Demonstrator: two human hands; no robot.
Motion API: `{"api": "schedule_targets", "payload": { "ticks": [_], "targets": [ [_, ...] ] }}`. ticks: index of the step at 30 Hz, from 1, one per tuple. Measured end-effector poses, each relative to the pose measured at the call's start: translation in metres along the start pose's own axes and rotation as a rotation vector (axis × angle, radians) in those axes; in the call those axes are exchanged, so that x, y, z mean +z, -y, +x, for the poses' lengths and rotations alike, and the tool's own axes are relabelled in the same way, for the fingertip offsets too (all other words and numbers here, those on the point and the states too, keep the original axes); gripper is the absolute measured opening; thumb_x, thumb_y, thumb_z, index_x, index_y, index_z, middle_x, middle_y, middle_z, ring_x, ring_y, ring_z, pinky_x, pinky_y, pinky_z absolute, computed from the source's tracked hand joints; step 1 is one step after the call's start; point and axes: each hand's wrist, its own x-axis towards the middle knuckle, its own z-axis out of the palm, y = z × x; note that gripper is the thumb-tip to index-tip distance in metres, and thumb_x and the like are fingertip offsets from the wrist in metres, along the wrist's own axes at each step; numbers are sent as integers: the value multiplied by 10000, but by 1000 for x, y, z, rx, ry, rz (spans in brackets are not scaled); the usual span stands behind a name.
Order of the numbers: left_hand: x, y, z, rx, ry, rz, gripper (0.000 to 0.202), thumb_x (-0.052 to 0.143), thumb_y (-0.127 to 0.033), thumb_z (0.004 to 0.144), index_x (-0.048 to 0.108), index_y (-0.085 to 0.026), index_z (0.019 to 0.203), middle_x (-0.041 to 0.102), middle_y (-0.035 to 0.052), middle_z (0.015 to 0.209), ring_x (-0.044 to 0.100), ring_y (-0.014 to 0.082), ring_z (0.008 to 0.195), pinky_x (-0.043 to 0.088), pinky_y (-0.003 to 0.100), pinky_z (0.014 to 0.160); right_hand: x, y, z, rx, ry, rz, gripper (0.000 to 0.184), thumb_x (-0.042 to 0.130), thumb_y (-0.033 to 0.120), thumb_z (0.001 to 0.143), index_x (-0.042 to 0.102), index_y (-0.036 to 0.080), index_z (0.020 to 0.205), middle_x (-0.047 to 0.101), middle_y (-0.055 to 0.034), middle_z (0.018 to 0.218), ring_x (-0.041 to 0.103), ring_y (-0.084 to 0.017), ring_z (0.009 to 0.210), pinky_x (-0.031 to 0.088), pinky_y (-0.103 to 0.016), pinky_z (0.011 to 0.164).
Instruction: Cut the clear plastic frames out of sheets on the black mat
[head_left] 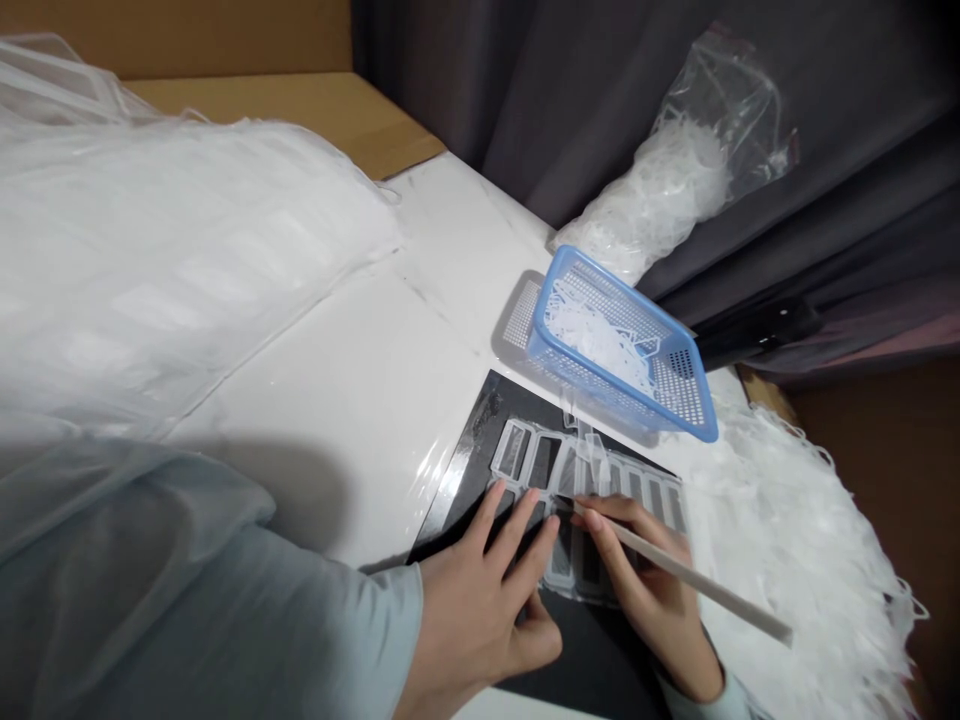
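**Left grip flat on the clear sheet, right grip on the stick**

From my head view, my left grip (480, 600) is spread wide and pressing down on a clear plastic sheet (514, 450) of rectangular windows. The sheet lies on a black mat (450, 515) on the white counter (337, 400). My right grip (649, 570) is narrow, pinching a long pale stick (720, 595) with its tip at the sheet. The sheet looks light, thin and a bit springy, and it may slide on the mat. Its narrow bars seem fragile, so the outer frame looks the safer place to hold. Just past the mat sits a blue mesh basket (622, 345) of white plastic trimmings (592, 335), with a loose heap of trimmings (795, 550) to the right.
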Motion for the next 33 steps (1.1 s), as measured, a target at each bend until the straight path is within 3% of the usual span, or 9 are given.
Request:
{"api": "schedule_targets", "payload": {
  "ticks": [10,16,24,28,33],
  "targets": [
    [-2,-3,1,-31,3,-47,259,708,-349,784,494,-216,847,523,84,1367,451,365,1276,269,614,1055,-1,0,2,-71,12,-54,135,567,184,935,642,218,1043,688,-38,909,667,-162,802,527,-239,705],
    [0,-2,0,-25,-4,-22,222,653,-347,835,480,-213,871,533,86,1351,453,372,1275,272,621,1047,4,9,3,-241,41,-178,185,513,88,939,601,169,1081,637,-67,867,620,-162,772,524,-278,683],
    [-1,0,1,-1,-12,-21,229,652,-361,825,479,-216,862,538,109,1344,466,381,1259,277,624,1025,9,0,4,-421,-63,-464,305,516,75,929,568,186,1209,630,-147,1191,598,-258,1109,529,-441,898],
    [2,-2,1,-15,-21,-20,209,642,-307,830,458,-208,847,510,120,1372,465,394,1257,266,635,1025,-3,-4,9,-325,-146,-490,248,523,113,937,582,191,1164,650,-116,1171,607,-255,1107,519,-432,919],
    [3,-2,0,-9,-13,-26,248,684,-292,786,460,-209,853,508,109,1378,445,404,1271,274,643,1028,-24,-15,9,-166,-368,-566,162,550,213,942,628,180,1080,677,-99,1075,654,-255,984,514,-400,878]
  ]
}}
